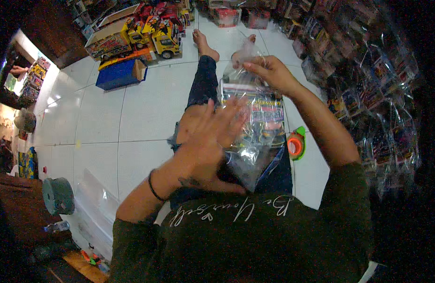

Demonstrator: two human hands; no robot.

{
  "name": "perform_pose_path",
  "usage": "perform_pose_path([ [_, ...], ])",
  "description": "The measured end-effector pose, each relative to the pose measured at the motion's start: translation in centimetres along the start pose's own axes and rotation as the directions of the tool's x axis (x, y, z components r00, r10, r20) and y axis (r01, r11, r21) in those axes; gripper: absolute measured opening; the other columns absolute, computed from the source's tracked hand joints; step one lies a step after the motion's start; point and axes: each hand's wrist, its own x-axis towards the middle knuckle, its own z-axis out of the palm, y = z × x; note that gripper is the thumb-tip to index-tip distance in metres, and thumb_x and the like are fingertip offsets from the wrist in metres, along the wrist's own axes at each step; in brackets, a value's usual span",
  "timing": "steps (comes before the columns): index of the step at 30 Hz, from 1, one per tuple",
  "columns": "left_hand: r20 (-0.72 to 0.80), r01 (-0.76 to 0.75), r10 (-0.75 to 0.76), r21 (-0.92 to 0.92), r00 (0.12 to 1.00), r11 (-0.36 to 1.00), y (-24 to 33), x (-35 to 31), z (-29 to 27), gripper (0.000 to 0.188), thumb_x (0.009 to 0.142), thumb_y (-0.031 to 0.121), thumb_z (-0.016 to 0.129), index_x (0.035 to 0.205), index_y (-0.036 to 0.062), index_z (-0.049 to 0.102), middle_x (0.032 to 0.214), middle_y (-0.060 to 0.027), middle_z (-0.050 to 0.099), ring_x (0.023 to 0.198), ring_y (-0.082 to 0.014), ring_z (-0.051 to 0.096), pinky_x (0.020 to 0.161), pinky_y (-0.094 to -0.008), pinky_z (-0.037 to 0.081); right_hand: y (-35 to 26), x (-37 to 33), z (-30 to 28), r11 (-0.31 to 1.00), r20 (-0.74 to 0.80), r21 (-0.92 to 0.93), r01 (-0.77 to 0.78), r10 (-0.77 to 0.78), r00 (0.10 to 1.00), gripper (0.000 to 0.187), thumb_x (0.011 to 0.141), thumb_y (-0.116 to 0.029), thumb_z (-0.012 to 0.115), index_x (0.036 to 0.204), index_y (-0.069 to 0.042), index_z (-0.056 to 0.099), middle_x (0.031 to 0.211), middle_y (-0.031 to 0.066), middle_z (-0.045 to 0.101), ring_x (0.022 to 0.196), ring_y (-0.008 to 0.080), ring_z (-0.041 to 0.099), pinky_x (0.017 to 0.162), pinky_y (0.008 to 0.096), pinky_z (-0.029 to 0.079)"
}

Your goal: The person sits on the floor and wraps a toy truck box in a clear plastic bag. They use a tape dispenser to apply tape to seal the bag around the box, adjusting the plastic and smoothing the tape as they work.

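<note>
A clear plastic bag (249, 162) with a colourful printed pack (267, 113) inside it lies across my lap. My right hand (268, 70) is closed on the bag's far end, with thumb and fingers pinching the film. Spread out over the left side of the pack is my left hand (205, 137). Its fingers are stretched and slightly blurred, and it appears to touch the bag. Glare on the film hides part of the print.
An orange and green tape dispenser (296, 143) sits right of my lap. Yellow toy trucks (165, 40) and a blue box (118, 74) are at the far left. Wrapped packs (377, 94) are heaped along the right. A green roll (58, 195) and clear plastic sheets (92, 203) lie at left.
</note>
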Motion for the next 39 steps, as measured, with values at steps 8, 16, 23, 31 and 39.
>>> perform_pose_path([
  [8,-0.015,0.018,-0.011,0.582,1.000,0.813,0.5,-1.5,7.2,0.066,0.077,0.030,0.058,0.134,0.0052,0.039,0.145,-0.0227,0.024,0.135,-0.0426,0.021,0.104,-0.0630,0.016,-3.3,-5.0,1.8,0.983,-0.060,0.058,0.177,-0.173,0.983,0.026,0.090,-0.026,0.054,0.104,-0.009,0.067,0.088,0.0126,0.068,0.078,0.0197,0.064,0.076,0.0305,0.049],
  [16,-0.171,0.009,0.074,0.438,0.983,0.899,1.1,-2.4,7.6,0.068,0.076,0.022,0.060,0.138,0.0210,0.033,0.147,-0.0205,0.019,0.136,-0.0432,0.018,0.102,-0.0675,0.014,-3.8,-12.4,6.0,0.758,-0.032,-0.549,0.352,-0.440,0.898,0.040,0.081,-0.008,0.057,0.121,-0.008,0.056,0.132,0.0094,0.050,0.126,0.0271,0.043,0.107,0.0421,0.031],
  [23,-0.091,0.006,0.048,0.517,0.995,0.856,1.3,-2.0,7.9,0.064,0.078,0.030,0.057,0.138,0.0227,0.035,0.145,-0.0214,0.026,0.136,-0.0387,0.022,0.101,-0.0671,0.014,-4.4,-16.2,7.0,0.845,-0.001,-0.396,0.359,-0.392,0.920,0.051,0.072,-0.008,0.060,0.123,-0.005,0.052,0.136,0.0130,0.044,0.130,0.0314,0.036,0.110,0.0482,0.023],
  [31,0.028,0.013,-0.043,0.682,0.999,0.731,1.5,-1.5,7.7,0.071,0.079,0.031,0.055,0.141,0.0082,0.029,0.145,-0.0235,0.025,0.134,-0.0400,0.024,0.109,-0.0552,0.015,0.6,-19.1,4.3,0.912,0.124,0.150,0.381,-0.400,0.908,0.035,0.084,-0.029,0.055,0.101,0.000,0.066,0.105,0.0151,0.065,0.110,0.0334,0.056,0.106,0.0514,0.028],
  [39,-0.071,-0.039,0.142,0.758,0.987,0.651,0.1,-0.9,7.4,0.109,0.042,0.047,0.075,0.129,-0.0089,0.040,0.136,-0.0285,0.037,0.130,-0.0410,0.031,0.111,-0.0435,0.020,30.2,-28.7,4.9,0.373,-0.465,-0.190,-0.908,0.780,0.418,0.078,0.063,-0.050,0.078,0.111,0.006,0.054,0.096,0.0173,0.062,0.089,0.0304,0.061,0.076,0.0379,0.048],
])
